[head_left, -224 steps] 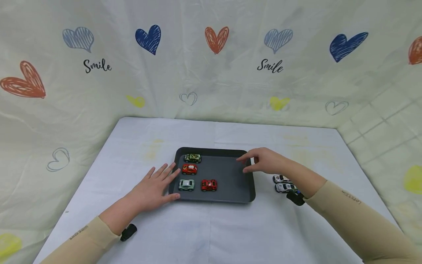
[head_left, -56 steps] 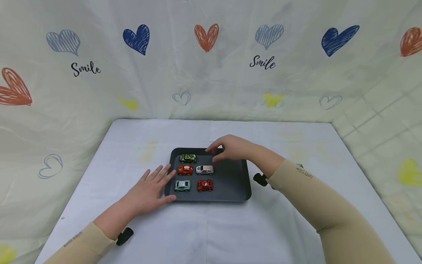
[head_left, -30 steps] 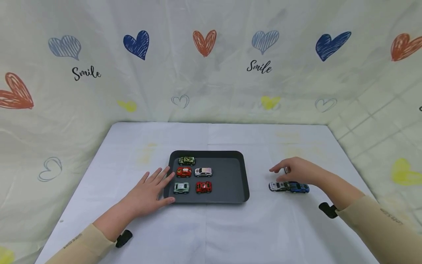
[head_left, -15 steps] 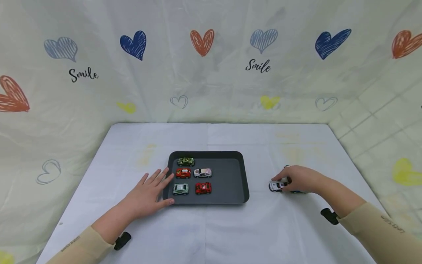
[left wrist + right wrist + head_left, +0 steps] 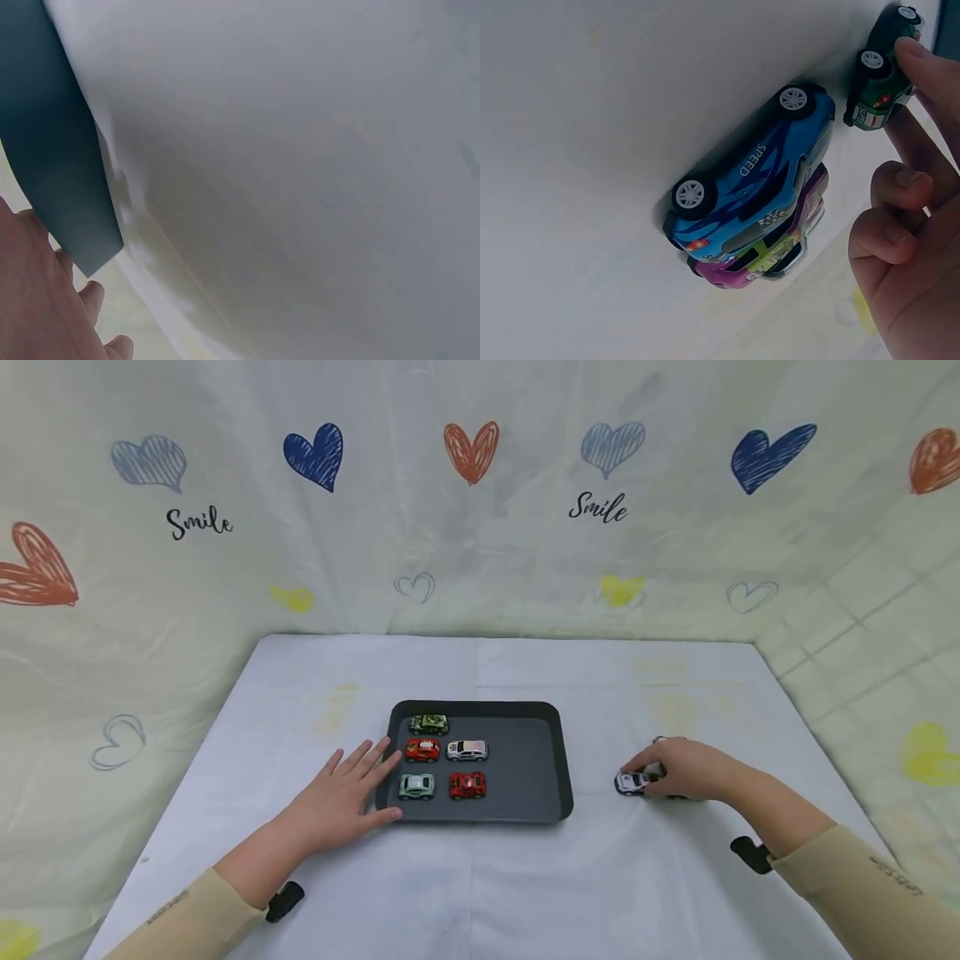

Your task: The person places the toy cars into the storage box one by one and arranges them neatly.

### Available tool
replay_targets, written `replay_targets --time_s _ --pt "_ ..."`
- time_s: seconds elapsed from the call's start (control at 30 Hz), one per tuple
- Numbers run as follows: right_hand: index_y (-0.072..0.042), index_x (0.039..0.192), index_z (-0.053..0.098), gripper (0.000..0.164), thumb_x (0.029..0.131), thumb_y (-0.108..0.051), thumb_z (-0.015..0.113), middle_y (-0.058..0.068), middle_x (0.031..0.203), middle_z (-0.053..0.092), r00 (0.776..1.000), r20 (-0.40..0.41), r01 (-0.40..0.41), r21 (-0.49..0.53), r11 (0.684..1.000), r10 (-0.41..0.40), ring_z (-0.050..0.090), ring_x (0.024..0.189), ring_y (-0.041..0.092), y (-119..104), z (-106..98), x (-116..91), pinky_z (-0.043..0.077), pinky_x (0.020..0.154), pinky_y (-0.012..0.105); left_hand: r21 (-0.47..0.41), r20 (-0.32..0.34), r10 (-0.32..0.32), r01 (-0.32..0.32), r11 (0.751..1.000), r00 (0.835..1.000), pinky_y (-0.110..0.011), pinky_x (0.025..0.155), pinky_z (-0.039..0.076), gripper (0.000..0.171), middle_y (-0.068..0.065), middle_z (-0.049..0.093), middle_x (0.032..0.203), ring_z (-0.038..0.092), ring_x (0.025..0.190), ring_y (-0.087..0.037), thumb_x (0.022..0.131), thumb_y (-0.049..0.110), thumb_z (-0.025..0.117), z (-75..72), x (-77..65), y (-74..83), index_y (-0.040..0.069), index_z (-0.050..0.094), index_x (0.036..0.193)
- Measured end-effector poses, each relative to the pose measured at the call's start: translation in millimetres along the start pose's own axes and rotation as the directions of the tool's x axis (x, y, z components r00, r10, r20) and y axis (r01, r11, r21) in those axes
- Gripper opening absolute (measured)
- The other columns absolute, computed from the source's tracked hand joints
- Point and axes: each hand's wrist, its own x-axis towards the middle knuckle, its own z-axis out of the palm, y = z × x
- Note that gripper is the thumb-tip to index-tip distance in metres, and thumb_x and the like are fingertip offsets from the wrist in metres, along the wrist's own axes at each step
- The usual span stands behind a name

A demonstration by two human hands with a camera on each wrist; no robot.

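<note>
My left hand (image 5: 333,802) lies with straight, spread fingers against the left rim of a dark grey tray (image 5: 525,810); the left wrist view shows that hand (image 5: 45,300) beside the tray's side (image 5: 60,142). To the tray's right, my right hand (image 5: 693,768) pinches a small toy car (image 5: 632,782) between thumb and fingers, low at the table. It looks silvery white from above, while the right wrist view shows dark green sides on the toy car (image 5: 877,90). Near that hand stand a blue toy car (image 5: 757,172) marked "SPEED" and a purple-and-green toy car (image 5: 761,259), mostly hidden in the head view.
Toy cars fill the tray's left part: a camouflage one (image 5: 429,724), a red one (image 5: 423,750), a mint one (image 5: 417,787), a second red one (image 5: 468,785) and a white one (image 5: 467,750). White cloth (image 5: 525,893) covers the table; a heart-printed sheet (image 5: 517,543) hangs behind.
Since the oldest frame, a white toy car has come into the tray's middle row. My right hand has moved from the tray to the right and now pinches another car. The left hand stays put.
</note>
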Motion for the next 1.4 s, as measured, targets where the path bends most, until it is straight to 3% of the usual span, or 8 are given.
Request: replay_targets --time_s 0.13,0.2,0.37,0.63,1.0,1.4 --pt "-0.025 0.118 0.075 0.034 0.085 -0.022 0.079 0.009 0.122 0.067 1.0 -0.002 0.008 0.047 0.999 -0.008 0.059 0.115 0.034 0 -2 -2 0.052 0.09 0.051 -0.007 0.01 0.007 -0.007 1.0 1.0 -0.061 0.119 0.011 0.087 -0.002 0.011 0.166 0.013 0.151 -0.033 0.091 0.069 0.051 0.7 2.1 1.5 0.023 0.024 0.16" --pt "-0.024 0.12 0.074 0.035 0.086 -0.022 0.078 0.009 0.125 0.066 1.0 -0.011 0.022 0.065 0.998 -0.021 0.061 0.113 0.032 1 -3 -3 0.053 0.089 0.049 -0.007 0.011 0.011 -0.011 1.0 1.0 -0.06 0.119 0.011 0.087 -0.001 0.01 0.166 0.013 0.151 -0.032 0.092 0.07 0.05 1.1 2.9 1.9 0.023 0.023 0.16" --pt "-0.025 0.124 0.072 0.035 0.089 -0.024 0.076 0.004 0.126 0.065 0.999 -0.028 0.038 0.109 0.993 -0.036 0.056 0.085 0.015 0 -12 -2 0.049 0.07 0.032 -0.003 0.008 0.02 -0.02 1.0 1.0 -0.06 0.119 0.01 0.087 -0.001 0.01 0.167 0.012 0.151 -0.032 0.091 0.071 0.049 0.5 4.4 2.1 0.023 0.022 0.16" --pt "-0.023 0.126 0.07 0.037 0.09 -0.024 0.075 -0.002 0.121 0.066 0.994 -0.092 0.074 0.179 0.981 -0.058 0.045 0.073 0.015 -13 -32 1 0.041 0.059 0.027 -0.004 -0.012 0.034 -0.035 0.999 0.999 -0.059 0.119 0.011 0.087 -0.002 0.012 0.166 0.013 0.151 -0.033 0.091 0.07 0.051 -9.5 8.5 2.3 0.023 0.024 0.159" --pt "-0.027 0.128 0.069 0.039 0.09 -0.028 0.075 -0.006 0.121 0.064 0.99 -0.092 0.118 0.171 0.978 -0.103 0.048 0.084 0.018 -48 -41 32 0.045 0.069 0.032 -0.005 0.001 0.012 -0.012 1.0 1.0 -0.061 0.119 0.011 0.087 -0.002 0.012 0.166 0.013 0.151 -0.033 0.091 0.069 0.053 -5.8 -1.2 -6.5 0.024 0.025 0.159" --pt "-0.028 0.125 0.071 0.037 0.088 -0.021 0.077 -0.01 0.118 0.066 0.978 -0.094 0.197 0.134 0.971 -0.186 0.054 0.09 0.022 -88 -58 66 0.048 0.075 0.034 -0.031 -0.009 0.015 -0.015 0.999 1.0 -0.06 0.119 0.01 0.086 -0.003 0.013 0.166 0.014 0.151 -0.033 0.091 0.069 0.052 -0.9 -1.0 -1.5 0.023 0.026 0.159"
